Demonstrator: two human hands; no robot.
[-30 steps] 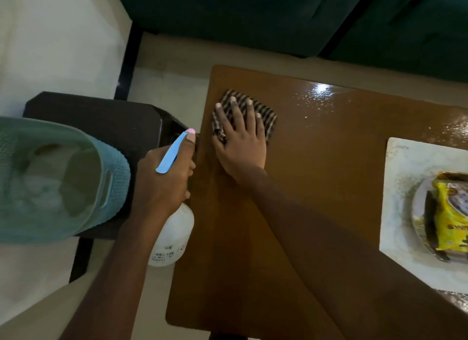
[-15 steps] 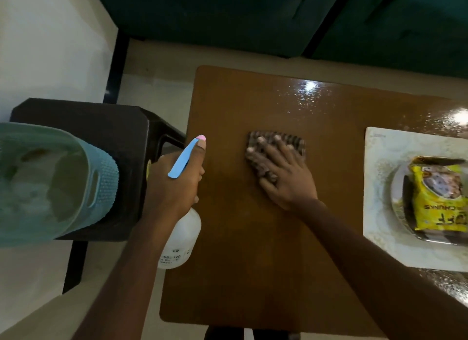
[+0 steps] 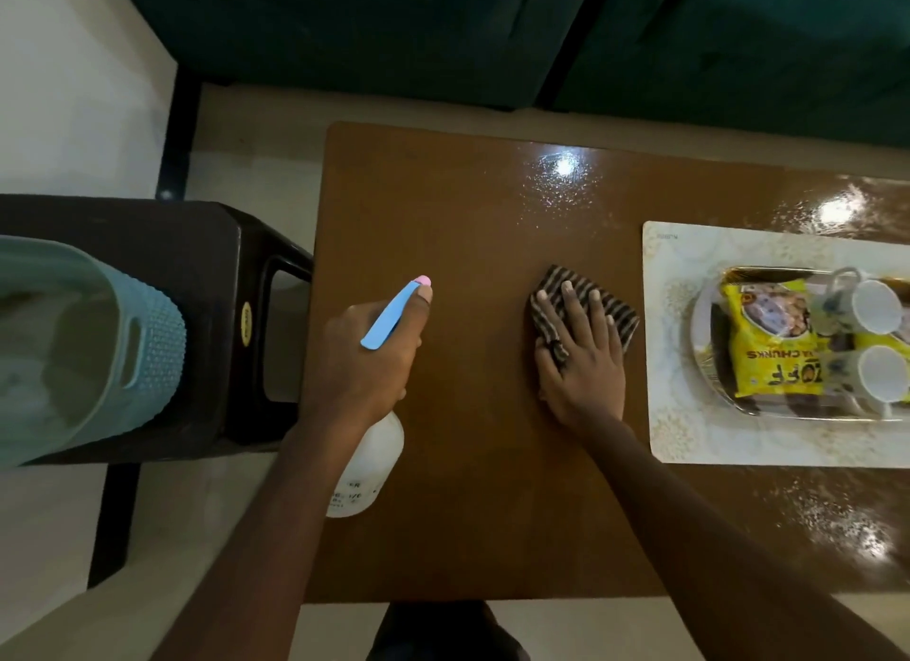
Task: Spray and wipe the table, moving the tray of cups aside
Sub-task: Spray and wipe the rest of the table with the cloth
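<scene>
Step in hand, by judgement: wiping the left half of the bench (image 3: 468, 512).

Found right hand (image 3: 581, 365) flat on the striped cloth (image 3: 605, 301), fingers straight and spread, pressing it down near mid-bench, just beside the placemat (image 3: 689, 438). Found left hand (image 3: 367, 360) clamped round the neck of the spray bottle (image 3: 367, 468), 1 finger laid along the blue trigger (image 3: 389, 315), at the left edge of the bench. Could not tell whether any spray is leaving the nozzle. Recorded the 2 hands as well apart.

Located tray of cups (image 3: 704, 345) on the placemat at the right end, holding 2 white cups (image 3: 871, 308) and 1 yellow packet (image 3: 773, 355). Judged not yet moved aside. Saw droplets (image 3: 561, 182) at the far edge and around the placemat.

To do well:
- Keep palm weight even over the cloth.
- Run overlapping strokes from edge to edge.
- Carry through to the far wet patch.
- Stop short of the placemat, or shift the tray first. Probably needs 2 hands, so park the bottle beforehand.
- Keep the tray level to avoid tipping the cups.
- Mind the dark stool (image 3: 207, 276) and teal basket (image 3: 138, 345) at left when swinging the bottle.
</scene>
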